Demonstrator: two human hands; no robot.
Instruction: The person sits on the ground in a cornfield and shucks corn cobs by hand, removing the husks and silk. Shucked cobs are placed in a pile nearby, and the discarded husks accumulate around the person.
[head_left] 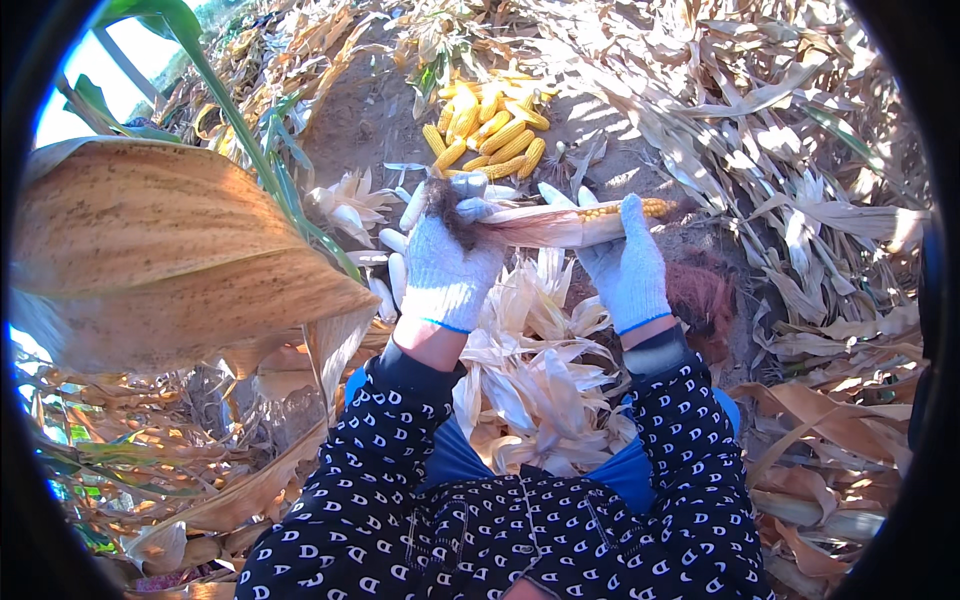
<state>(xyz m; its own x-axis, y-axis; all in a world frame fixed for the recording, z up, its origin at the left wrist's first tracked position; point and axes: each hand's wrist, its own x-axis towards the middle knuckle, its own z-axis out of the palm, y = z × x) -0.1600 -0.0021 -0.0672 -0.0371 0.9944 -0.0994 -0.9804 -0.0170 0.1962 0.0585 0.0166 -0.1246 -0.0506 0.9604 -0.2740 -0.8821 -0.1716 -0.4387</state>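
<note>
Both of my hands wear white knit gloves and hold one ear of corn [655,208] crosswise in front of me. Yellow kernels show at its right end, while pale husk [535,228] still wraps the part toward the left. My right hand [632,268] is closed around the ear near the bared kernels, thumb up along the near side. My left hand [448,262] is closed on the husk's left end, where a tuft of dark brown silk [455,215] sticks out over the glove. The left fingertips are partly hidden.
Husked yellow ears [495,130] lie piled on the soil ahead. Several white ears [397,275] lie left of my left hand. Loose husks [545,390] heap between my knees, with reddish silk [705,305] at right. A big dry leaf [180,250] hangs close on the left.
</note>
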